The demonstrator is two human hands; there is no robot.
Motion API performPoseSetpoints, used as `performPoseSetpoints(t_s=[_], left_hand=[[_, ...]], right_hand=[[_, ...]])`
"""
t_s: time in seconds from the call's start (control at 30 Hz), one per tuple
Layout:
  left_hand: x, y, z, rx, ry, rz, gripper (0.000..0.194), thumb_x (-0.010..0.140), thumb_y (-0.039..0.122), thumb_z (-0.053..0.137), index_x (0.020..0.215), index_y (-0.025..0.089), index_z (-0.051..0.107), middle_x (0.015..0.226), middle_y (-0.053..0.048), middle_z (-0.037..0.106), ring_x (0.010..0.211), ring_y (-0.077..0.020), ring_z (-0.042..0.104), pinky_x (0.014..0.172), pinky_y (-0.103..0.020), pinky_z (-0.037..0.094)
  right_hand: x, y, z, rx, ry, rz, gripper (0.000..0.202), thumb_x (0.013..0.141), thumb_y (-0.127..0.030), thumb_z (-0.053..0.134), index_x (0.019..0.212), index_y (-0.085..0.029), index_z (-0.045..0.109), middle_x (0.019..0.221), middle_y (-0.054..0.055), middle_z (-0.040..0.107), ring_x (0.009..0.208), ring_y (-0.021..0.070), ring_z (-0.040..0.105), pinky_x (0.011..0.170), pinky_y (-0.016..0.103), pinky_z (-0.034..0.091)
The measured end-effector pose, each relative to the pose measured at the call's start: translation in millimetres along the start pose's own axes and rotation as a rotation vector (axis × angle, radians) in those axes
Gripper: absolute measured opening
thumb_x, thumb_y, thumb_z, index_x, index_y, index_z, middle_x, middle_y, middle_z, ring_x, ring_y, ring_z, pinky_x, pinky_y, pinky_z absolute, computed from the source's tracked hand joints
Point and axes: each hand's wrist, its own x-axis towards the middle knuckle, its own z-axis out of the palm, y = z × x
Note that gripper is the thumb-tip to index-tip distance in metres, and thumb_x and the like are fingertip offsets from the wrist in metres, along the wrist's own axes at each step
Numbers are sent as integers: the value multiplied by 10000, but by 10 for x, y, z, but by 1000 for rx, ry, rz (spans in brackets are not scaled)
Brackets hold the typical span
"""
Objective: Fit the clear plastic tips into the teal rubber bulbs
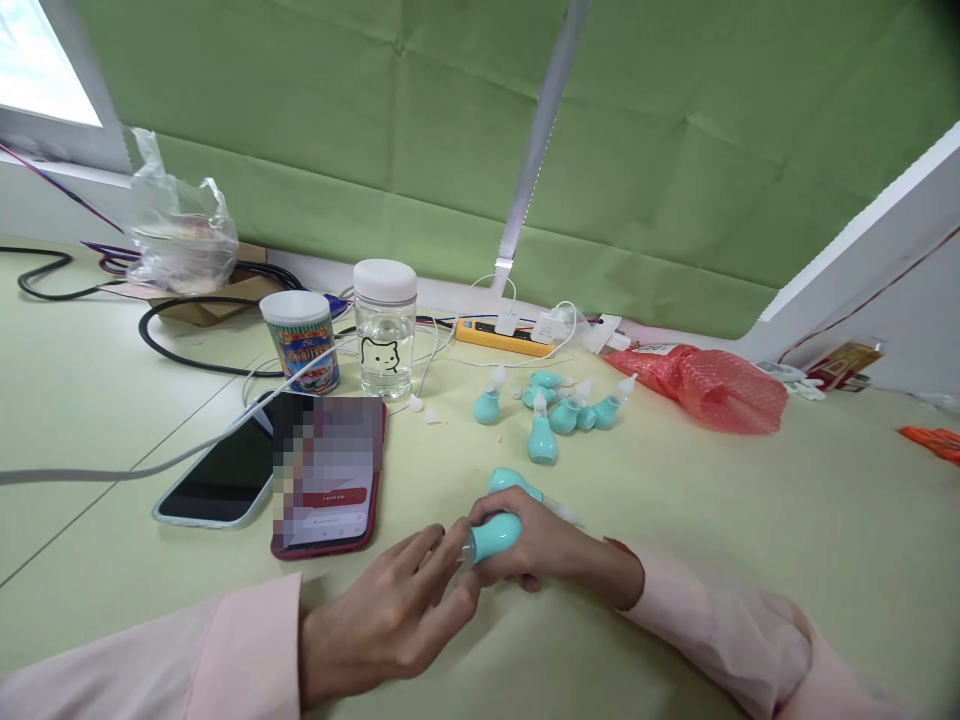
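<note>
Between my two hands is a teal nasal aspirator, a squeeze bulb with a clear tip pointing left. My right hand is closed round the bulb. The fingers of my left hand pinch the clear tip end, which they partly cover. Just behind my right hand another teal aspirator lies on its side, its pale nozzle pointing right. Farther back several more teal aspirators form a loose group, some upright with clear tips, some lying down. One upright aspirator stands nearest to me.
Left of my hands lie a red-cased phone and a dark-screened phone, with a grey cable across. Behind them stand a printed tub and a clear bottle. A yellow power strip and red bubble wrap lie at the back.
</note>
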Motion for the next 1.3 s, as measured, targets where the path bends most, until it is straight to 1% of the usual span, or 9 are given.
performPoseSetpoints(t_s=[0.37, 0.43, 0.6, 0.73, 0.87, 0.97, 1.07, 1.17, 1.3], left_hand=[[-72, -34, 38, -106, 12, 53, 170, 769, 38, 386, 828, 148, 501, 943, -198, 630, 885, -296, 593, 672, -404, 515], [-79, -56, 67, -294, 17, -62, 193, 794, 33, 386, 912, 152, 483, 1040, -196, 597, 946, -275, 565, 729, -398, 502], [-31, -32, 83, -781, 172, -720, 476, 764, 168, 566, 1172, 218, 326, 1252, -124, 443, 1092, -229, 470, 876, -359, 439], [-22, -11, 85, -927, 82, -822, 310, 819, 199, 518, 1109, 280, 446, 1124, -27, 548, 1024, -196, 519, 848, -303, 441], [-66, 8, 82, -916, 156, -817, 245, 816, 171, 516, 1033, 269, 458, 1168, -21, 509, 1085, -200, 465, 888, -308, 395], [-72, 16, 63, -864, 268, -758, 229, 824, 142, 479, 998, 272, 407, 1192, -20, 476, 1131, -193, 412, 921, -326, 353], [-31, 0, 64, -825, 88, -780, 170, 842, 172, 449, 989, 255, 428, 1055, -17, 544, 993, -179, 499, 835, -283, 396], [13, -26, 95, -811, -125, -910, 87, 866, 259, 418, 934, 228, 463, 858, 9, 569, 775, -149, 541, 705, -234, 416], [26, -29, 129, -795, -110, -972, 144, 882, 283, 375, 1014, 230, 401, 881, 1, 523, 797, -152, 501, 713, -243, 388]], right_hand=[[-38, -88, 2, 235, -204, 39, 237, 521, -166, 684, 713, -162, 546, 468, -80, 452, 363, 26, 368, 268, 111, 272], [-46, -85, 12, 314, -210, 9, 255, 531, -173, 683, 748, -156, 550, 509, -68, 476, 382, 27, 390, 292, 118, 306], [-107, -83, 115, 498, -160, -222, 298, 583, -208, 653, 797, -173, 447, 620, -48, 506, 458, 60, 469, 397, 181, 422], [-180, -72, 220, 438, -69, -352, 356, 642, -248, 632, 831, -222, 332, 829, -32, 475, 485, 43, 480, 441, 199, 444], [-184, -51, 208, 246, -5, -510, 328, 705, -301, 596, 920, -224, 360, 961, 22, 438, 790, 118, 513, 671, 276, 480], [-164, -78, 71, 55, 216, -704, 366, 726, -262, 577, 1025, -242, 366, 1077, 56, 421, 969, 161, 452, 784, 321, 453], [-204, -178, -172, -245, 423, -806, 272, 742, -219, 545, 985, -237, 424, 1014, 48, 483, 901, 159, 487, 739, 312, 459], [-313, -280, -450, -703, 450, -668, 98, 734, -226, 548, 815, -202, 499, 759, 15, 558, 686, 145, 519, 631, 298, 437], [-351, -259, -652, -1035, 479, -475, 96, 724, -275, 557, 740, -184, 531, 659, 18, 571, 594, 161, 521, 540, 290, 399]])
